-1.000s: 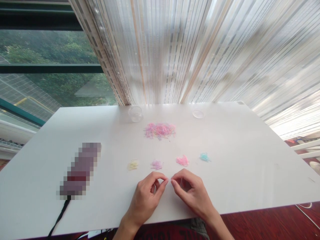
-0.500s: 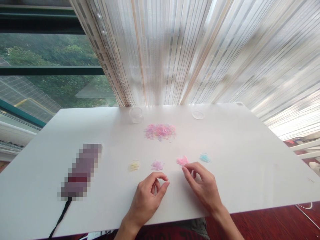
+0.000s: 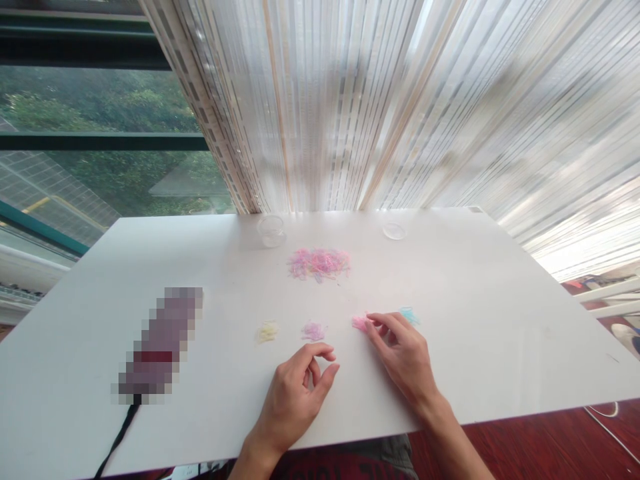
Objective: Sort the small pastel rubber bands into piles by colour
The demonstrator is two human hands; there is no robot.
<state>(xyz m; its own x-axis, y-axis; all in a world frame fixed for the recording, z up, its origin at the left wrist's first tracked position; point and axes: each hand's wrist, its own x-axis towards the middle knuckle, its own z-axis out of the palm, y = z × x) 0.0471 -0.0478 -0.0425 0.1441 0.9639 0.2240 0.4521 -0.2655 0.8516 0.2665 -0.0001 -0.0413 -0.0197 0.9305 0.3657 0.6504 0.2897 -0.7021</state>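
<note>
My right hand [image 3: 403, 353] has its thumb and index fingertips together at the edge of a small pile of thin pink pieces [image 3: 359, 323], perhaps tiny elastic bands. Anything in that pinch is too small to make out. A light blue pile [image 3: 409, 315] lies just beyond its knuckles, partly covered. My left hand [image 3: 300, 393] rests near the table's front with fingers curled, thumb and index apart, and nothing between them. In front of it are a lilac pile [image 3: 314, 331] and a pale yellow pile [image 3: 268, 331]. Farther back spreads a larger mixed, mostly pink heap [image 3: 320, 264].
At the back of the white table [image 3: 500, 300] stand a clear round container [image 3: 271, 232] and a clear lid-like disc [image 3: 395, 231]. A pixelated purple object [image 3: 160, 347] with a black strap [image 3: 118, 435] lies at left. A string curtain [image 3: 320, 107] hangs behind.
My right hand has shifted slightly up, its fingertips closer over the pink pile and its knuckles now covering part of the blue pile. The left hand has stayed put.
</note>
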